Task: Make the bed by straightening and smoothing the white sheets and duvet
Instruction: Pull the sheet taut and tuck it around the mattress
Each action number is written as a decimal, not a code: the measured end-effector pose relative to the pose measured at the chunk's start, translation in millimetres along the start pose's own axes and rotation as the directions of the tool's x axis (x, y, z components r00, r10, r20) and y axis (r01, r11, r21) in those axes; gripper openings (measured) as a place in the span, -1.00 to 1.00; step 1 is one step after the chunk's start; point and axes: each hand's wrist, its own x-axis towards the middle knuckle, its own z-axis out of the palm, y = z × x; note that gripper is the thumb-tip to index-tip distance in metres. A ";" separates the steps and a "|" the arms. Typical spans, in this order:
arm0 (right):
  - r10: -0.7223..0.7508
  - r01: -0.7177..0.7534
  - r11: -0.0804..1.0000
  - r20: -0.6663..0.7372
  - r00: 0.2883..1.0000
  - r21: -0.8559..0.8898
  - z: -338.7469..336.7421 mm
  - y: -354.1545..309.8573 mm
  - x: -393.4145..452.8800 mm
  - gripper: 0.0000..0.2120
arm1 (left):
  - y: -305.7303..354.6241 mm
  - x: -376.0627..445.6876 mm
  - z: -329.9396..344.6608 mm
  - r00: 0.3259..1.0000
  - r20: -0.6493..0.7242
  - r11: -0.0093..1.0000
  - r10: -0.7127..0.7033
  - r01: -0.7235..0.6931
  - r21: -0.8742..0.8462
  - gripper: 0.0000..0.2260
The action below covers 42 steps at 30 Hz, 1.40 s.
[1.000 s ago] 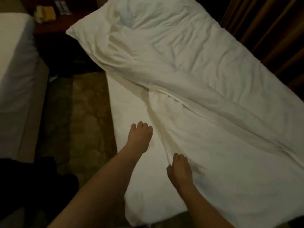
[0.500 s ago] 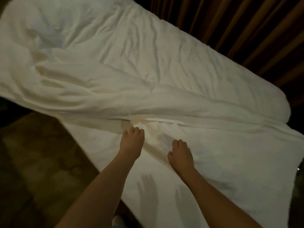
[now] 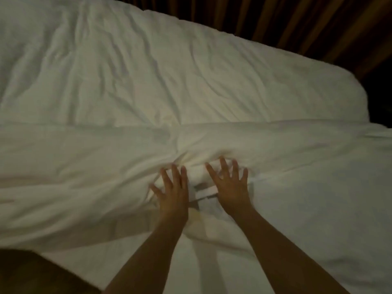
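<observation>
Where half a second ago both hands lay curled, the left hand point(image 3: 172, 193) and right hand point(image 3: 230, 184) now spread wide, holding nothing, seemingly pressing the duvet point(image 3: 191, 88) fold flat.

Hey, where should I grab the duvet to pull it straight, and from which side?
Likely the bunched folded edge of the duvet, between the left hand and right hand. Both hands are spread open there, gripping nothing. Come from the near side: the edge faces you, its layers stick up enough to pinch, while the rest lies too flat to grasp.
</observation>
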 end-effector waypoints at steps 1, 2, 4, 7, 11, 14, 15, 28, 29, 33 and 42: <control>0.016 -0.017 0.999 -0.013 1.000 -0.028 4.6 -0.8 15.1 -0.31 | -4.3 15.0 3.1 0.999 -0.038 0.999 -0.014 0.016 0.047 -0.44; 0.014 -0.015 0.999 -0.024 1.000 -0.032 11.3 -0.3 31.4 -0.31 | -9.5 30.6 4.3 0.997 -0.077 0.995 0.000 0.008 0.095 -0.44; 0.007 -0.007 1.000 -0.070 0.998 -0.006 20.4 0.8 57.8 -0.30 | -22.5 58.4 -0.3 0.988 -0.098 0.984 0.122 -0.108 0.144 -0.47; 0.048 -0.040 0.996 -0.103 0.994 0.080 12.2 7.8 79.8 -0.37 | -49.1 91.4 -16.7 0.963 -0.131 0.943 0.236 -0.194 0.271 -0.55; 0.051 -0.004 0.990 -0.321 0.946 0.144 -19.4 16.3 103.9 -0.82 | -75.6 113.7 -58.7 0.923 -0.262 0.950 0.282 -0.231 0.210 -0.62; 0.065 -0.002 0.985 -0.362 0.930 0.172 -55.6 19.6 132.1 -0.75 | -95.0 141.5 -105.0 0.878 -0.328 0.929 0.349 -0.278 0.243 -0.54; 0.082 -0.014 0.983 -0.364 0.928 0.185 -68.2 19.3 139.6 -0.78 | -99.9 151.4 -123.7 0.867 -0.342 0.923 0.363 -0.284 0.260 -0.64; 0.288 -0.256 0.954 -0.238 0.927 0.158 -144.6 44.4 241.0 -0.69 | -112.7 313.3 -226.7 0.859 -0.165 0.844 0.485 -0.410 0.346 -0.75; 0.287 -0.257 0.955 -0.245 0.926 0.146 -147.7 49.9 259.5 -0.70 | -116.0 331.2 -230.0 0.850 -0.155 0.834 0.504 -0.431 0.345 -0.75; 0.288 -0.273 0.958 -0.262 0.921 0.093 -166.4 69.6 347.3 -0.79 | -126.2 409.5 -255.7 0.824 -0.172 0.794 0.540 -0.431 0.429 -0.76; 0.415 -0.415 0.892 0.035 0.909 0.181 -83.4 60.5 409.0 -0.66 | -65.7 470.9 -198.0 0.883 -0.066 0.846 0.464 -0.420 0.327 -0.72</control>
